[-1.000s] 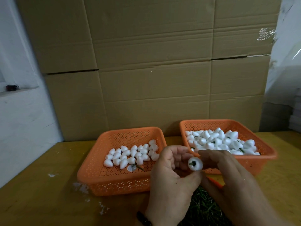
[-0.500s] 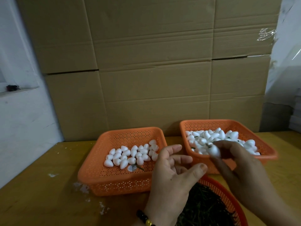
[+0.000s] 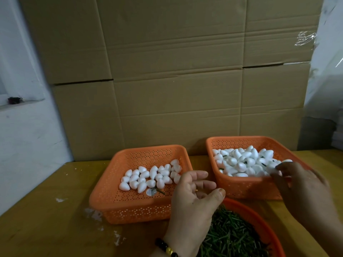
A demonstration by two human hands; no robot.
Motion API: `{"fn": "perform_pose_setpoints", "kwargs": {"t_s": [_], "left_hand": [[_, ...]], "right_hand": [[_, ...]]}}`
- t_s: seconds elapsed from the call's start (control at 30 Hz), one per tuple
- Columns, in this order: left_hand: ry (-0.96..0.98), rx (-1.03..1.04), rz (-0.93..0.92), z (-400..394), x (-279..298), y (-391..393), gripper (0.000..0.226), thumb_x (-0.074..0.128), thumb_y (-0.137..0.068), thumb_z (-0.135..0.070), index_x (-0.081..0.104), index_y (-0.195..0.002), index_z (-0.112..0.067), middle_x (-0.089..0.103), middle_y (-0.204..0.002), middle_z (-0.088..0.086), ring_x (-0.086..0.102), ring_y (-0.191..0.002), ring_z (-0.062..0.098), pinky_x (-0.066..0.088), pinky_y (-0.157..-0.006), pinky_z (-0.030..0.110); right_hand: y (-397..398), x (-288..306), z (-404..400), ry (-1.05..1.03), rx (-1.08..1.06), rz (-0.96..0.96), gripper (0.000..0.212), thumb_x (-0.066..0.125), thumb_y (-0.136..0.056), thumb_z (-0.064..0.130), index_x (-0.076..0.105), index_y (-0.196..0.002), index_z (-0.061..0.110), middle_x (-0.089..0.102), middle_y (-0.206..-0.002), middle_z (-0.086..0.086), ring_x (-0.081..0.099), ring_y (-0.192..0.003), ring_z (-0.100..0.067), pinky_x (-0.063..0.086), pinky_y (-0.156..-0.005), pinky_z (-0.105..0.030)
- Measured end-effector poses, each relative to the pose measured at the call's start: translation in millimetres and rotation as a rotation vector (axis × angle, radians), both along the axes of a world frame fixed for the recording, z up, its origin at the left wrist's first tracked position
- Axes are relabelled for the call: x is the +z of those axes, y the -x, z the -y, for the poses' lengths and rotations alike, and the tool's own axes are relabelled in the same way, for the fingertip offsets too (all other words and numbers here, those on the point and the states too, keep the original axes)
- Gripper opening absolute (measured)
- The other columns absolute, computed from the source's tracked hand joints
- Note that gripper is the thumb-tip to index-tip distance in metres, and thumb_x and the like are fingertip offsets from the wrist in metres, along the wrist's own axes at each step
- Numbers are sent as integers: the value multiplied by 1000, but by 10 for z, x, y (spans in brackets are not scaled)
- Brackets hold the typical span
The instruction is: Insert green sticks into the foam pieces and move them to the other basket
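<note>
Stacked cardboard boxes (image 3: 176, 75) form a wall beyond both hands. A wooden table (image 3: 46, 229) spreads beneath them. Far left of the hands, a small dark object (image 3: 14, 100) sits on a white ledge (image 3: 22, 104).
</note>
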State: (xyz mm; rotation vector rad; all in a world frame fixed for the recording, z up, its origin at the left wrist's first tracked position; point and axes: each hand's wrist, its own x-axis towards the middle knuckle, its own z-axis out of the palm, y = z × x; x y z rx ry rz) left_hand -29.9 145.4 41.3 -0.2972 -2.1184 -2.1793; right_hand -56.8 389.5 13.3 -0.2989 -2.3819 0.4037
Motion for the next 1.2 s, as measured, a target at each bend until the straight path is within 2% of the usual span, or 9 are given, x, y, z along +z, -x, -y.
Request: {"fn": "perform_pose_setpoints", "kwargs": {"t_s": [0.2,0.5,0.63,0.73,0.83,0.97,1.07,1.13,1.2], "left_hand": [[60,2,24,-6,-3,-11,31,75,-79,-19,59,-102,-33,70,-90,-12,65,-79,6,51,-66,22],[169,-47,3,-12,-9,-23,28,71,-81,-21,59,-102,-36,67,-98,-9,64,-84,12,53,-70,22],[206,-70,-23,27,22,-9,24,68,-84,-18,61,-99,-37,67,-99,-11,61,-79,6,54,-70,21],[224,-63,-34,126,91,62,22,65,-86,-15,63,-96,-35,68,-96,-14,61,-78,3,53,-69,21],[258,-64,-48,282,184,226,20,62,-89,-11,64,-97,-29,69,-94,-9,59,-69,0,49,-63,18],[531,-23,-68,552,275,542,15,58,-93,-16,61,-99,-29,66,-97,-10,60,-64,-5,50,-59,17],[903,30,-66,733,287,824,22,49,-94,-20,57,-110,-33,59,-107,-13,62,-76,-3,47,-61,15],[1105,20,-16,811,282,984,34,47,-94,-17,53,-122,-33,56,-106,-13,55,-83,-2,48,-70,21],[1250,-78,24,836,262,1109,42,48,-94,-10,51,-132,-28,54,-101,-12,54,-81,-1,48,-65,20]], "right_hand": [[41,-86,-9,-121,-29,-8,14,63,-88,12,69,-101,13,72,-90,-14,66,-90,-35,34,-101,-54],[-19,-41,102,-295,37,77,38,49,-90,27,65,-122,13,63,-124,-12,52,-119,-40,19,-107,-59],[-110,97,268,-305,123,-48,38,58,-84,24,66,-120,11,63,-121,-13,53,-115,-40,31,-101,-59],[-250,227,451,-248,337,-105,25,60,-88,18,68,-111,16,65,-110,-4,63,-94,-30,52,-78,-49],[-416,337,659,-256,624,108,21,63,-87,31,64,-108,33,59,-102,16,64,-81,-7,56,-67,-30],[-429,223,910,-358,722,604,49,42,-87,64,38,-133,47,35,-129,28,42,-121,3,39,-100,-19],[-416,115,1038,-385,788,811,58,24,-87,70,20,-142,53,17,-152,24,14,-143,-3,16,-116,-27],[-427,72,1073,-373,802,918,86,0,-62,85,8,-143,56,3,-158,21,-4,-147,-7,2,-119,-39],[-426,38,1091,-377,797,964,101,-11,-43,84,1,-141,60,-4,-159,22,-12,-147,-10,-3,-118,-45]]}}
